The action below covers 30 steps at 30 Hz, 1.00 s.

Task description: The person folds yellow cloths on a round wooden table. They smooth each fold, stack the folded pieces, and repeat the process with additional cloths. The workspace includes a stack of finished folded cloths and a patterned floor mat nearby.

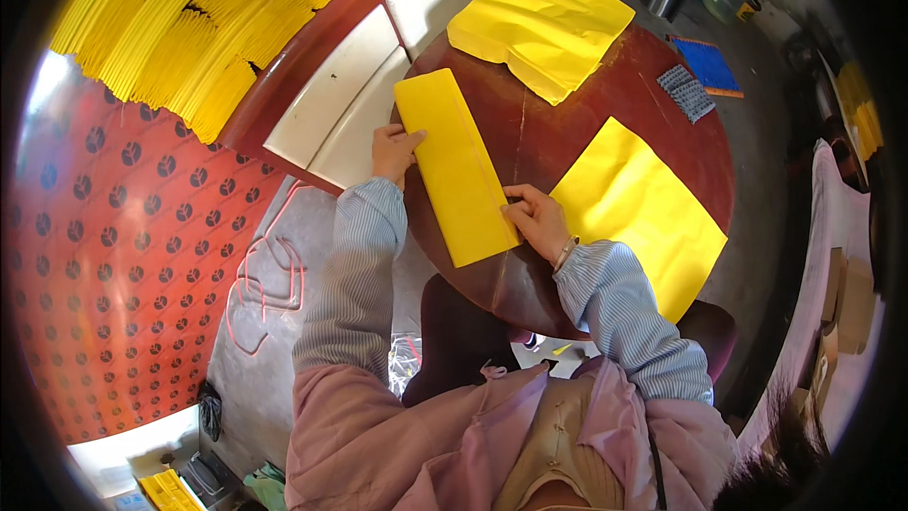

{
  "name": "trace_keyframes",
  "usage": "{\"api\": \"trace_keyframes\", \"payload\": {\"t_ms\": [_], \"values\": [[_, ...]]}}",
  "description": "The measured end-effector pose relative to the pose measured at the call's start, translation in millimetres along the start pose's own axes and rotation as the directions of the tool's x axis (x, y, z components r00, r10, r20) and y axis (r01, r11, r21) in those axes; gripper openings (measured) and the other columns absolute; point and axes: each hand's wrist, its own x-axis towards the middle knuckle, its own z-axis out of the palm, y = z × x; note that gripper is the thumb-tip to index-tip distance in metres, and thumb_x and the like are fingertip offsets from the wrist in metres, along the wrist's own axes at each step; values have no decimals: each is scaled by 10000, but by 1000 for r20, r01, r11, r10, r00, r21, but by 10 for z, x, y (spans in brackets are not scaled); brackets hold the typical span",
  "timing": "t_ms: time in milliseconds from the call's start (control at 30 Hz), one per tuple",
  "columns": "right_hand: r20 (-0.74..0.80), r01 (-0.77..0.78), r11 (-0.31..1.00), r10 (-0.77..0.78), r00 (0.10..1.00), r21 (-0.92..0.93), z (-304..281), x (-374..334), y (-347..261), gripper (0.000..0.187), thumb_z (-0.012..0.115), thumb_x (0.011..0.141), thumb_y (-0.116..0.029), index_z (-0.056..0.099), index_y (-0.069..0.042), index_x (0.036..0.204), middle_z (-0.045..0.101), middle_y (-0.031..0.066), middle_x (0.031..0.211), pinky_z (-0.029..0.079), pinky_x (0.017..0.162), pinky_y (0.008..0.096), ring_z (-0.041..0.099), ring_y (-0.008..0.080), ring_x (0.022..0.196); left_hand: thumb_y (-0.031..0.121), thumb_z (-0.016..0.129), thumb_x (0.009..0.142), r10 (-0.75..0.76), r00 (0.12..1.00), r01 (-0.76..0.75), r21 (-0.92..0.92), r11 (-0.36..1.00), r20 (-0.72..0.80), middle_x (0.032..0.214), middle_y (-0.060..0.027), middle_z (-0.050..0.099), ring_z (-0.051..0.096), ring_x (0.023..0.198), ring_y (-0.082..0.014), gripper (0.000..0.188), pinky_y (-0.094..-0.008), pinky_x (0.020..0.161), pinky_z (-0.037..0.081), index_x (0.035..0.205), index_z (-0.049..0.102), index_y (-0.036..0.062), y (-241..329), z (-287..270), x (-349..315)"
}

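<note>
A long folded yellow paper sheet [452,166] lies aslant on the round dark-red table [653,132], its left side reaching past the table's rim. My left hand [394,153] grips its left edge, the thumb on top and the fingers partly hidden at the side. At the opposite edge, lower down, my right hand [537,220] pinches the same folded sheet between thumb and fingers. Just right of that hand rests an unfolded yellow sheet [648,213], partly under my right forearm. Farther back is a stack of creased yellow sheets [544,24].
Many folded yellow pieces [208,19] are piled on a red-topped cabinet [331,47] at the upper left. A grey textured pad [686,93] sits at the table's right rim. Beyond it is a blue flat item [707,66]. Red cord [270,284] lies on the floor at left.
</note>
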Motion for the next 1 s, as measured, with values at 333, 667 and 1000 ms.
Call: {"api": "trace_keyframes", "payload": {"t_ms": [333, 667, 1000], "values": [[-4, 89, 996, -89, 996, -23, 7, 28, 45, 320, 713, 984, -150, 692, -5, 1269, 757, 81, 814, 536, 631, 301, 679, 121, 671, 333, 758, 968, 618, 594, -766, 596, 240, 514, 1634, -342, 353, 256, 1572, -507, 859, -537, 1282, 244, 1602, 336, -65, -395, 354, -985], [-8, 177, 978, -179, 984, -114, -121, -228, -222, 461, 668, 1017, -122, 546, -58, 1458, 773, 122, 1053, 586, 794, 305, 719, 158, 870, 639, 635, 981, 551, 567, -750, 660, 39, 612, 1701, -334, 242, 147, 1619, -489, 1034, -590, 1298, 153, 1629, 277, -83, -718, 355, -1080], [-294, 179, 873, -337, 894, -454, -1246, -1855, 108, 262, 691, 989, -53, 732, -48, 1247, 741, 160, 1257, 565, 972, 424, 695, 340, 1130, 628, 686, 949, 488, 566, -729, 680, -80, 664, 1724, -271, 249, 158, 1626, -453, 990, -685, 1266, 120, 1666, 306, 60, -460, 429, -1552]]}}
